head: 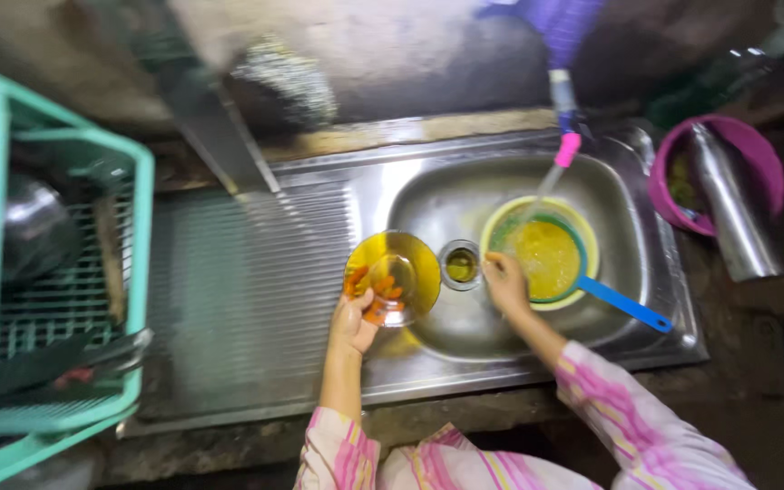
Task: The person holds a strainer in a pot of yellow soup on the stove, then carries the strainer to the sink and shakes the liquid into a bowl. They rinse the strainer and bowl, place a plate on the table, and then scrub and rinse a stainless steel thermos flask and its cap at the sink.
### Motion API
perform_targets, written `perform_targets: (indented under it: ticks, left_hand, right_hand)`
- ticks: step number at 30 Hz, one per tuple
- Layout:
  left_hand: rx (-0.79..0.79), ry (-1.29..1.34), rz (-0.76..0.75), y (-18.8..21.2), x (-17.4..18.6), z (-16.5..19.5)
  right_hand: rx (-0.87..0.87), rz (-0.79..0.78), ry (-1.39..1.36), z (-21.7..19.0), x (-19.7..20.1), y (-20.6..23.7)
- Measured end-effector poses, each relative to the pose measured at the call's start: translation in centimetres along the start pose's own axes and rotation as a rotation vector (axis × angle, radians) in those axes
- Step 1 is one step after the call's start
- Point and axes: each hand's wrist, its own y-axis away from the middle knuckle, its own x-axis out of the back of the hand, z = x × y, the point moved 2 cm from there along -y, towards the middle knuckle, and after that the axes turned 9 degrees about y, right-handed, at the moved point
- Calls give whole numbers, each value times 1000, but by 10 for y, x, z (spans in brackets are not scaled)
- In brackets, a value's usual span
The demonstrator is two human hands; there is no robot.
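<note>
My left hand (353,319) grips the near rim of an amber glass bowl (393,275), held tilted over the left edge of the steel sink (465,195). My right hand (505,280) rests on the rim of a yellow bowl (583,238) standing in the sink. Inside that bowl sits a blue-handled strainer (626,305) with yellow liquid. Water streams into it from a tap with a pink spout (566,149). The sink drain (460,264) lies between my two hands.
A ridged steel drainboard (247,281) spreads left of the sink. A teal plastic rack (133,272) holding a dark pot and utensils stands at far left. At the right, a purple tub (764,159) holds a steel bottle (728,204).
</note>
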Motion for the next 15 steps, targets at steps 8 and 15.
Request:
perform_targets:
  ticks: [8,15]
  left_hand:
    - [32,-103,236,-30,9,-78]
    - [46,82,92,-81,-36,-116]
  right_hand:
    - [-923,-214,-1094,64,20,-57]
    - [-210,-656,-567,-19,12,-31]
